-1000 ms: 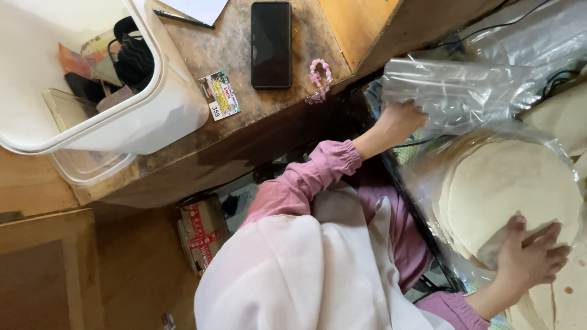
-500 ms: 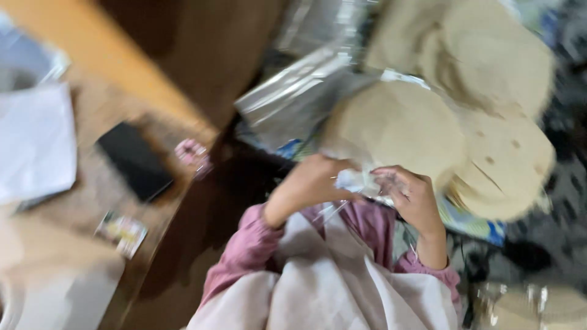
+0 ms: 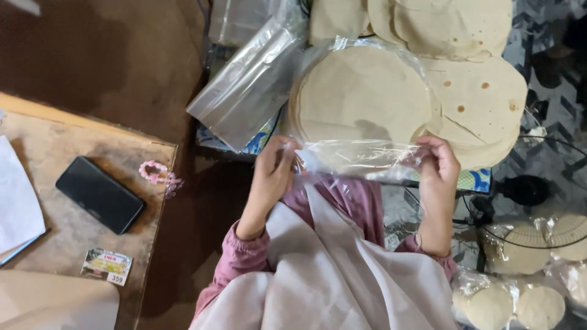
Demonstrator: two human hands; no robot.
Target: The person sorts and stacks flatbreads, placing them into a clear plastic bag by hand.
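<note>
Pinching the open edge of a clear plastic bag (image 3: 361, 156), left hand (image 3: 272, 174) and right hand (image 3: 437, 168) both have fingers closed on the film, one at each end. Bag holds a stack of round flatbreads (image 3: 361, 95), lying just ahead of the hands. More loose flatbreads (image 3: 477, 91) touch it on the right. Spare empty bags (image 3: 244, 91) lie left. Black phone (image 3: 99, 194) and pink hair tie (image 3: 156, 172) sit on the wooden table (image 3: 73, 153), near its right edge.

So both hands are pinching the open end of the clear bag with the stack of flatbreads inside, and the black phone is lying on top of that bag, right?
Not quite. In the head view, the left hand and right hand do pinch the clear bag holding the stack of flatbreads, but the black phone lies on the wooden table to the left, apart from the bag.
</note>
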